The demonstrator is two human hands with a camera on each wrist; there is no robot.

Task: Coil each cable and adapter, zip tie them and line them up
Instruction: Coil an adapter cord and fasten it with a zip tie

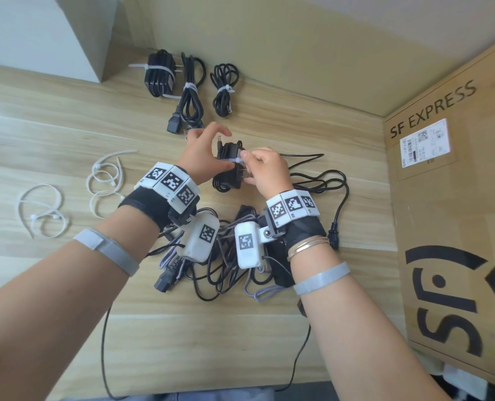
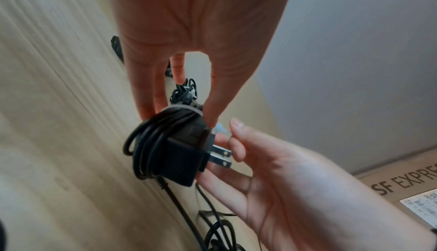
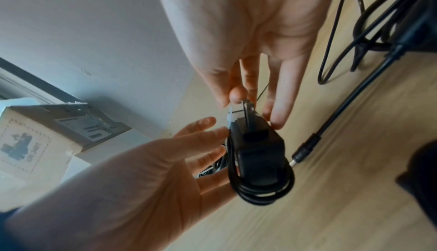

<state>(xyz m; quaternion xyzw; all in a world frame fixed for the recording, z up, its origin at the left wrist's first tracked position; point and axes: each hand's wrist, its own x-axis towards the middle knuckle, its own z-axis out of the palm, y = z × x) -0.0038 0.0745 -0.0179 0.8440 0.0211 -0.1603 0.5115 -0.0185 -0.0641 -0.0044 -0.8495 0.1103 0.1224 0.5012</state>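
One black wall adapter (image 1: pixel 229 168) with its cord coiled round it, one white zip tie (image 1: pixel 236 160) cinched about the bundle, held above the tabletop (image 1: pixel 66 134) between both hands. Left hand (image 1: pixel 203 151) with its grip clamped on the bundle between thumb and fingers; right hand (image 1: pixel 266 170) with its grip pinching the tie's tail beside the two plug prongs. Farther back, three tied bundles (image 1: pixel 188 82) in a row. Nearer, a tangle of loose cables (image 1: pixel 220 264). Left, several spare zip ties (image 1: pixel 104 180). Right, one cardboard box (image 1: pixel 457 198).
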